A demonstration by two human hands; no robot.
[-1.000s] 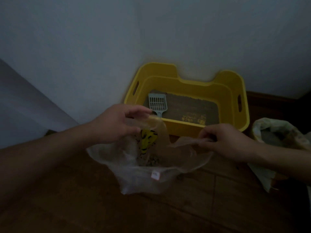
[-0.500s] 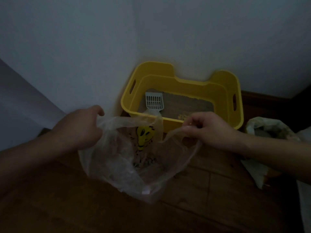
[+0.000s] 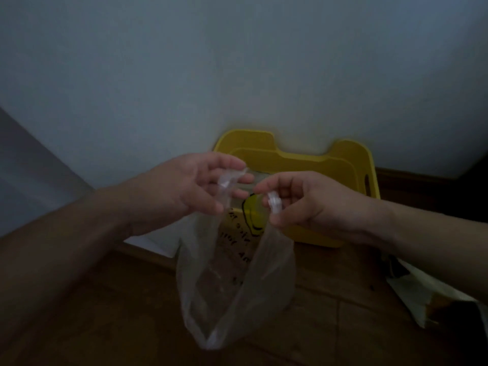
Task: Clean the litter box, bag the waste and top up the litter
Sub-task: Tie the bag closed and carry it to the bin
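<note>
Now, dim light across the whole frame, and the pale wall (image 3: 184, 75) fills the entire upper half. Below it, the brown wooden floor (image 3: 105, 326) spreads across the bottom of the frame, with a dark skirting board (image 3: 412, 180) running along at the right. Tucked against the wall, right of centre, sits the yellow litter box (image 3: 311, 165); its near side and most of its inside are hidden behind the hands, and a slot handle shows on its right wall.

Down the centre hangs the clear plastic bag (image 3: 232, 286), lifted off the floor, its bottom corner dangling in the lower middle of the frame. It carries a yellow print (image 3: 250, 210) and some dark lettering, and something dark seems to lie low inside it, though it is too murky to tell what. At the lower right edge, partly behind the right forearm, a light-coloured sack (image 3: 412, 289) stands on the floor.

And the hands, both raised in front of the litter box, close together but apart. Left hand (image 3: 190, 186), fingers curled, thumb and fingertips pinched on one bag handle (image 3: 227, 180), which bunches up white between them. Right hand (image 3: 306, 202) does the same on the other handle (image 3: 273, 202), thumb below, fingers folded over the twisted strip.
</note>
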